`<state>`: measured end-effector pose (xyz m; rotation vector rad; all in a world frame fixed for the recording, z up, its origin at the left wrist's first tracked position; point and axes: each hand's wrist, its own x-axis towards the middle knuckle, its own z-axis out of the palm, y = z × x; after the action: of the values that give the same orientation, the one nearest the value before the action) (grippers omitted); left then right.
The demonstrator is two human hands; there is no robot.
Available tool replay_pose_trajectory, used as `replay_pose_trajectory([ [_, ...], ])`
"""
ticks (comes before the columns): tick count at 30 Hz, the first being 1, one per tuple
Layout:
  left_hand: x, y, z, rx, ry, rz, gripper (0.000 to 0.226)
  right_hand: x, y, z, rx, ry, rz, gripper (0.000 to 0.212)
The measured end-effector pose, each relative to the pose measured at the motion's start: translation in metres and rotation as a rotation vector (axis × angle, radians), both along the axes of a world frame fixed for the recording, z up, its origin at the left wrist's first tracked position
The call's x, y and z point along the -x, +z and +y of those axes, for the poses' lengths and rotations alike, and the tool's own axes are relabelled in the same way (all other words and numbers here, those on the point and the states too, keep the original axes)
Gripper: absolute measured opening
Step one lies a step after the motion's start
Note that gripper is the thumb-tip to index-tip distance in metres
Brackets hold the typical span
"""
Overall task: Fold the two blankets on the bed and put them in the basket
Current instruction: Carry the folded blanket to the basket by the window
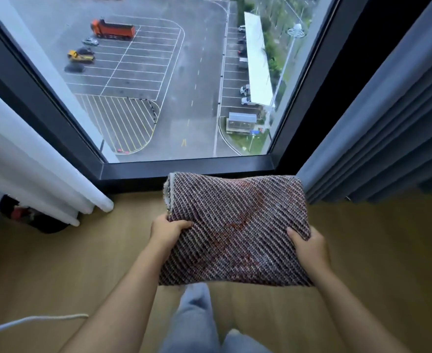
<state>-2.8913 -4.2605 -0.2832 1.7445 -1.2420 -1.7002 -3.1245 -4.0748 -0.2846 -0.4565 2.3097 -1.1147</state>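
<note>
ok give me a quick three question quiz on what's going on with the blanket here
1. What grips the folded blanket? A) left hand only B) right hand only C) both hands
2. True or false: the blanket lies on the wooden floor.
3. What colour is the curtain on the person's right?
Key: 1 C. 2 false, it is held up above the floor. 3 blue-grey.
</note>
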Motion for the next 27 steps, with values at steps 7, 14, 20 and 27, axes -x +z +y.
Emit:
replay_pose_trajectory([
  [7, 0.073, -0.060, -0.137, -0.129, -0.040, -0.048, 0.033, 0.045, -0.046, -0.133, -0.108, -0.092, -0.016, 0.019],
  [14, 0.132, -0.136, -0.223, -0.127, -0.026, -0.126, 0.031, 0.081, -0.115, -0.233, -0.197, -0.214, -0.062, 0.019],
  [20, 0.176, -0.250, -0.262, -0.188, 0.061, -0.038, 0.028, 0.120, -0.211, -0.286, -0.205, -0.260, 0.029, 0.018],
  [27, 0.182, -0.403, -0.295, -0.198, 0.124, -0.062, 0.034, 0.126, -0.359, -0.319, -0.210, -0.171, 0.058, 0.026],
])
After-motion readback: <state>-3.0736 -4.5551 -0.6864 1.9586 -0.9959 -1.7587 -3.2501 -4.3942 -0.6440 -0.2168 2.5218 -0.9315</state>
